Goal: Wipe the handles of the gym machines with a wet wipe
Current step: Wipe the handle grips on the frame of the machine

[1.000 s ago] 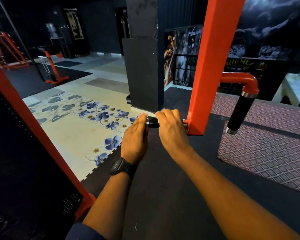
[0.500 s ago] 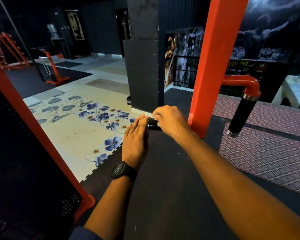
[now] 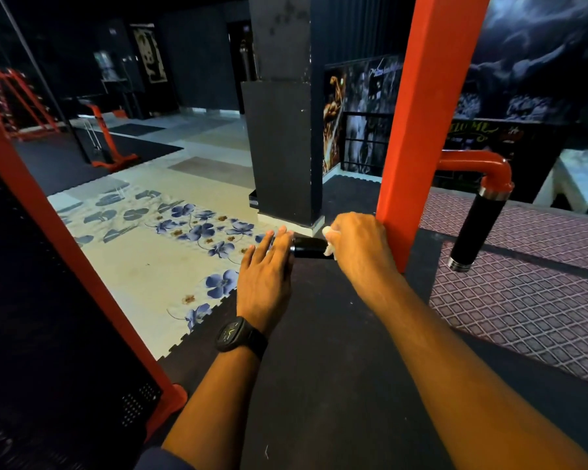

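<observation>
A short black handle (image 3: 308,247) sticks out leftward from the orange upright post (image 3: 421,130) of the machine. My right hand (image 3: 360,247) is curled around the handle next to the post, holding a white wet wipe (image 3: 328,232) that peeks out at its fingers. My left hand (image 3: 265,276), with a black watch on the wrist, has straight fingers resting against the handle's free left end. A second black handle (image 3: 476,228) hangs from an orange pipe elbow on the right of the post.
An orange-framed black panel (image 3: 48,300) stands close on the left. A black pillar (image 3: 282,130) rises behind the handle. Floor mats are black under me, floral at left, patterned purple (image 3: 523,300) at right. Other orange equipment (image 3: 99,137) stands far left.
My right hand slid left along the handle, then back right toward the post, uncovering the black grip and the wipe. My left hand stayed at the handle's end.
</observation>
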The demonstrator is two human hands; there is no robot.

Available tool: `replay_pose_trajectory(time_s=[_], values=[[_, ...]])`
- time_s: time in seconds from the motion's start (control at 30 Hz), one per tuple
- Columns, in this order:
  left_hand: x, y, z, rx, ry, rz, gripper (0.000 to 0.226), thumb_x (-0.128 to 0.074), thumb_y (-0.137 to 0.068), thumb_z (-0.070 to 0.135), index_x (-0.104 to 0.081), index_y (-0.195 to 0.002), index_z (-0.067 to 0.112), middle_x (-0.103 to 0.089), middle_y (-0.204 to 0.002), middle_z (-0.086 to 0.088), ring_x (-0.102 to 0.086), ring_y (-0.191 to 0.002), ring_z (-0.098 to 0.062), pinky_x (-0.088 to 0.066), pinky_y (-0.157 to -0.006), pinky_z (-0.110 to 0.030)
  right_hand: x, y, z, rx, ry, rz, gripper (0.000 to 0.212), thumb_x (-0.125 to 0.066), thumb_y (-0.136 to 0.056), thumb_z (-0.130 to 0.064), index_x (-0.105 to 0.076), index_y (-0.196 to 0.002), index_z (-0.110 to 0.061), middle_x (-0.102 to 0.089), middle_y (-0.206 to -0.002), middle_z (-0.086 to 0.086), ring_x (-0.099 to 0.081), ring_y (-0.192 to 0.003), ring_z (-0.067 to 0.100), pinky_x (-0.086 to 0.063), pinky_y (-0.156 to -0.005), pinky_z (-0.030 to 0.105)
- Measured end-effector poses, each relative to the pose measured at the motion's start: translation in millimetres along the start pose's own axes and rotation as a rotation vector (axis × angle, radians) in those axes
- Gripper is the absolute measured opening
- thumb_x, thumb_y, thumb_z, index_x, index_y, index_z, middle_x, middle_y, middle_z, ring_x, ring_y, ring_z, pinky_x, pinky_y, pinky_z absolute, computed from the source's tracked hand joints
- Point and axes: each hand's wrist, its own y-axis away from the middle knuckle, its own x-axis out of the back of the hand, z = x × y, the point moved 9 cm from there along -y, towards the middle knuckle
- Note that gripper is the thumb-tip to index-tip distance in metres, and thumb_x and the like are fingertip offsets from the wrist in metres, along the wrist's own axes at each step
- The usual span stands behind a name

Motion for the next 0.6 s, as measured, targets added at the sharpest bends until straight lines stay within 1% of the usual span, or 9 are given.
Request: replay_pose_trajectory(time_s=[0.07,0.13,0.2,0.27,0.33,0.4,0.47,0.53,0.6], values=[[-1,1,1,0.01,0.024,0.009,0.045,-0.039,-0.107,0.021,-0.039,-0.152,0.016,-0.039,-0.157,-0.008,-0.032,-0.148,-0.025,-0.024,-0.12,-0.047,7,26,-10,0.094,0.019,0.17,0.005,-0.061,-0.095,-0.01,-0.065,-0.097,-0.01,-0.058,-0.091,0.006,-0.047,-0.078,0.015,-0.032,-0.068,0.024],[-2,0,1,0.021,0.033,0.014,0.044,-0.039,-0.108,0.02,-0.039,-0.152,0.015,-0.04,-0.156,-0.008,-0.033,-0.147,-0.025,-0.025,-0.12,-0.047,4,44,-23,0.222,0.003,0.278,0.01,-0.066,-0.09,-0.005,-0.065,-0.1,-0.008,-0.059,-0.099,0.01,-0.055,-0.081,0.018,-0.032,-0.067,0.022],[-2,-3,0,0.032,0.026,-0.004,0.045,-0.039,-0.108,0.021,-0.038,-0.152,0.015,-0.039,-0.157,-0.008,-0.031,-0.148,-0.026,-0.025,-0.12,-0.048,4,41,-6,0.169,-0.127,0.336,0.013,-0.07,-0.088,-0.003,-0.068,-0.1,-0.004,-0.06,-0.101,0.013,-0.062,-0.082,0.024,-0.038,-0.065,0.023],[-1,-6,1,0.031,0.019,-0.013,0.045,-0.039,-0.108,0.022,-0.038,-0.152,0.015,-0.039,-0.157,-0.009,-0.03,-0.149,-0.026,-0.023,-0.121,-0.047,4,43,11,0.113,-0.246,0.423,0.021,-0.069,-0.089,-0.001,-0.069,-0.109,-0.003,-0.059,-0.101,0.013,-0.062,-0.081,0.024,-0.047,-0.064,0.025],[0,-4,3,0.035,0.034,-0.004,0.045,-0.04,-0.108,0.022,-0.039,-0.152,0.015,-0.04,-0.157,-0.009,-0.031,-0.148,-0.026,-0.024,-0.121,-0.048,-7,55,6,0.131,-0.184,0.428,0.04,-0.068,-0.089,-0.001,-0.063,-0.128,-0.004,-0.056,-0.102,0.013,-0.059,-0.081,0.022,-0.05,-0.066,0.025],[0,-3,2,0.038,0.045,0.001,0.045,-0.04,-0.107,0.022,-0.039,-0.152,0.015,-0.041,-0.156,-0.009,-0.032,-0.148,-0.026,-0.028,-0.12,-0.05,-17,68,4,0.181,-0.141,0.454,0.051,-0.067,-0.089,0.0,-0.055,-0.139,-0.003,-0.054,-0.101,0.013,-0.056,-0.082,0.022,-0.045,-0.067,0.022],[-1,-4,1,0.04,0.025,-0.017,0.046,-0.039,-0.107,0.024,-0.038,-0.153,0.016,-0.041,-0.156,-0.009,-0.032,-0.148,-0.027,-0.028,-0.12,-0.049,-20,67,23,0.101,-0.197,0.487,0.053,-0.068,-0.087,0.004,-0.055,-0.138,-0.002,-0.053,-0.101,0.013,-0.057,-0.083,0.024,-0.055,-0.067,0.031],[-2,-5,0,0.046,0.012,-0.025,0.047,-0.039,-0.107,0.024,-0.037,-0.153,0.015,-0.041,-0.156,-0.01,-0.031,-0.148,-0.027,-0.028,-0.12,-0.05,-21,69,35,0.002,-0.228,0.515,0.051,-0.068,-0.087,0.006,-0.057,-0.136,0.0,-0.054,-0.1,0.014,-0.06,-0.083,0.028,-0.059,-0.067,0.041],[-1,-4,0,0.05,0.037,-0.013,0.047,-0.041,-0.107,0.022,-0.037,-0.153,0.015,-0.041,-0.156,-0.011,-0.032,-0.148,-0.027,-0.03,-0.119,-0.052,-19,75,33,0.001,-0.252,0.548,0.049,-0.068,-0.089,0.001,-0.056,-0.137,-0.002,-0.053,-0.097,0.013,-0.06,-0.079,0.026,-0.059,-0.067,0.037]])
